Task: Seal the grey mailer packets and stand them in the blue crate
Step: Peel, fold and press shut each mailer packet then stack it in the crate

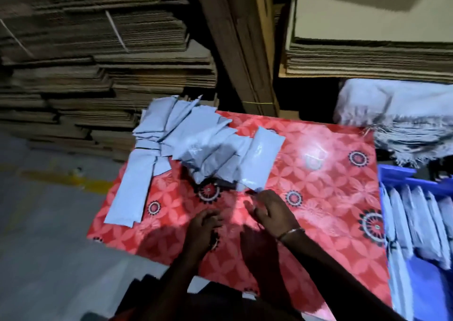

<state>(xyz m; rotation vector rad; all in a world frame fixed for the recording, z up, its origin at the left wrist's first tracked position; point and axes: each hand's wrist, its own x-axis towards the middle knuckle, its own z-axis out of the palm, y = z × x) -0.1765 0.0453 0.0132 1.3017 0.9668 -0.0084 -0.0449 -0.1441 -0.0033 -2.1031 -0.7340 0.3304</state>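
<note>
A heap of grey mailer packets (196, 137) lies at the far left of the red patterned table (318, 198). One filled packet (259, 159) lies apart at the heap's right edge, its near end pointing at me. My right hand (272, 213) reaches to that near end with its fingers spread, the fingertips at the packet's edge; blur hides any contact. My left hand (204, 225) hovers over the table beside it, fingers loosely curled and holding nothing. The blue crate (397, 176) stands off the table's right side with several grey packets (416, 222) upright in it.
Flat empty mailers (132, 186) lie along the table's left edge. Stacks of flattened cardboard (85, 63) rise behind and to the left. A bundle of white sacks (404, 124) sits behind the crate. Grey floor (49, 247) lies to the left.
</note>
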